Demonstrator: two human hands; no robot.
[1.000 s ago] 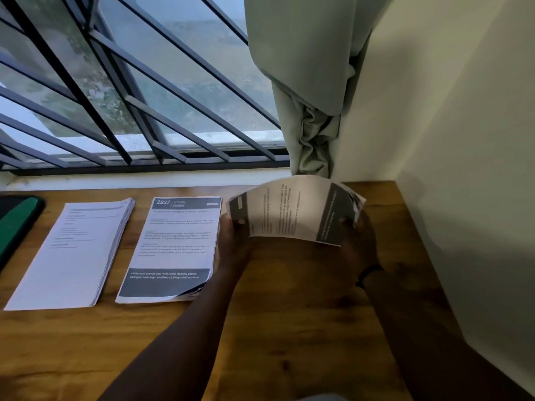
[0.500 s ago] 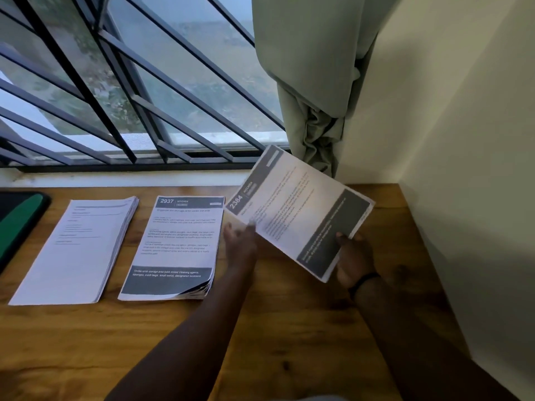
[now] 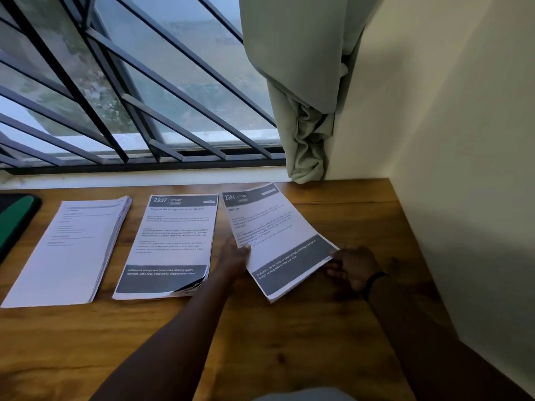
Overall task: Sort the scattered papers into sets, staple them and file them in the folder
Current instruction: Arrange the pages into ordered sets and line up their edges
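Note:
Three paper sets lie side by side on the wooden desk point(image 3: 289, 342). A plain white stack point(image 3: 69, 250) is at the left. A set headed 2937 point(image 3: 173, 244) lies in the middle, its lower right corner curled. The set headed 2384 point(image 3: 275, 241) lies tilted at the right, low over or on the desk. My left hand point(image 3: 234, 257) pinches its left edge. My right hand point(image 3: 351, 264) holds its lower right corner.
A black and green folder point(image 3: 14, 221) lies at the desk's far left edge. A barred window point(image 3: 130, 96) and a bunched curtain point(image 3: 304, 125) stand behind the desk. A wall point(image 3: 463, 198) bounds the desk on the right.
Both hands turned the 2384 set from a bent, raised position and lowered it flat to the desk, to the right of the 2937 set.

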